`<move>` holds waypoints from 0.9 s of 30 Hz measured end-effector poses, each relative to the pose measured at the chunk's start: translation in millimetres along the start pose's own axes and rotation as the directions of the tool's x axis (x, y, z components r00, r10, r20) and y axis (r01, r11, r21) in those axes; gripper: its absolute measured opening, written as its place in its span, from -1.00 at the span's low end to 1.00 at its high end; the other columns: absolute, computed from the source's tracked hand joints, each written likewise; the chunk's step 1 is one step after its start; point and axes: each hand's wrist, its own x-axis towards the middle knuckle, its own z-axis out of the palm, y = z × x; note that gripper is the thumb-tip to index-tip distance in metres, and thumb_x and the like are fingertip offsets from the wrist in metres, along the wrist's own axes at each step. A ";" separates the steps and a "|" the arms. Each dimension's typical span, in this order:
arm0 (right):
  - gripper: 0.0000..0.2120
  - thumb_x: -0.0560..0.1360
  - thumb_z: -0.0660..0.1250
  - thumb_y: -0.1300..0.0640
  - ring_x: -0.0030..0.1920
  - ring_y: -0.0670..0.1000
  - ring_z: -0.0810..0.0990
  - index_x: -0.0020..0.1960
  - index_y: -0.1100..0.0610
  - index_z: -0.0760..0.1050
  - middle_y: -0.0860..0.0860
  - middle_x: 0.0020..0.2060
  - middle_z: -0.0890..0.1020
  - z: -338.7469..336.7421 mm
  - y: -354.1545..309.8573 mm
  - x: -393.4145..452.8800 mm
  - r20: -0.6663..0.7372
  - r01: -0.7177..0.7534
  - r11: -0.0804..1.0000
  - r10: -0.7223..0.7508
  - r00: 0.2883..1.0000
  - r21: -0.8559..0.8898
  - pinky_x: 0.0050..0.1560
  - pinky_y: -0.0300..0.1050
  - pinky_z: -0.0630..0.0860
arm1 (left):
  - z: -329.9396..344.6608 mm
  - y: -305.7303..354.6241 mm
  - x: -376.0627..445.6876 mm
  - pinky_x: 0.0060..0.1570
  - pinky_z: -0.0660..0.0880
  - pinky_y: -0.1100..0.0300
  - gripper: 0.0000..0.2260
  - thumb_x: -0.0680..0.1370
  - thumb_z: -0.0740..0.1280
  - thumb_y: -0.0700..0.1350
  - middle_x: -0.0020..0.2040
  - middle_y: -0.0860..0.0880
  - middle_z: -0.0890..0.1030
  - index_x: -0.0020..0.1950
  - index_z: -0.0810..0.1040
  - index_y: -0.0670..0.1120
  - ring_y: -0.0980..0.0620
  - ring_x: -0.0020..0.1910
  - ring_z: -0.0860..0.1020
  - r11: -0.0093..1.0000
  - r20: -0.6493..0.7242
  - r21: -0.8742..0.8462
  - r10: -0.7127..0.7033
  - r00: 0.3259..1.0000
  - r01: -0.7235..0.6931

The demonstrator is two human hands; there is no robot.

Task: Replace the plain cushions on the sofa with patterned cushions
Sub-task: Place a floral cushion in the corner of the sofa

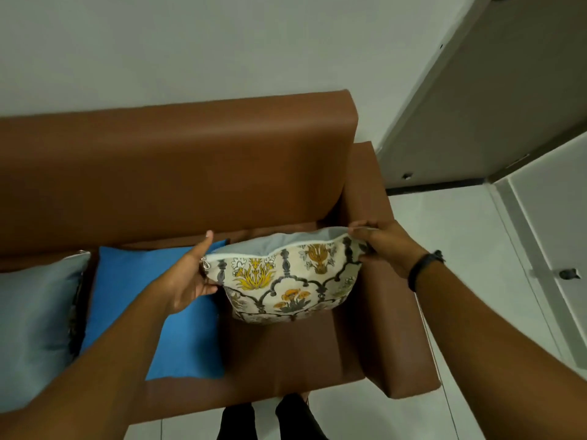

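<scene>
Patterned cushion (287,281): head view, held over the brown sofa (178,173) seat at its right end. My left hand (187,281) pinches the zipper corner, my right hand (381,246) the opposite corner. Long axis left-right, zipper edge up; its back face hidden. Three cushions: this one, one blue cushion (152,312), one grey cushion (35,315), cut off at frame left.

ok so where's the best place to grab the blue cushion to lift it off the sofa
Take the blue cushion by its near edge, reaching from the front of the sofa. It lies flat on the seat, and that edge is bare, while the left hand and the patterned cushion crowd its far right corner.
</scene>
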 end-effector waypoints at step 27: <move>0.21 0.32 0.60 -0.25 0.68 0.35 -0.19 0.70 -0.20 -0.12 0.15 0.71 -0.14 52.2 78.7 116.4 -0.151 0.187 0.485 -0.576 0.803 -0.854 0.53 0.52 0.01 | -4.5 0.7 124.3 0.36 0.28 -0.53 0.18 0.36 0.61 0.19 0.70 -0.23 -0.15 0.68 -0.18 0.10 -0.44 0.63 -0.02 0.207 -0.244 0.968 0.651 0.718 0.142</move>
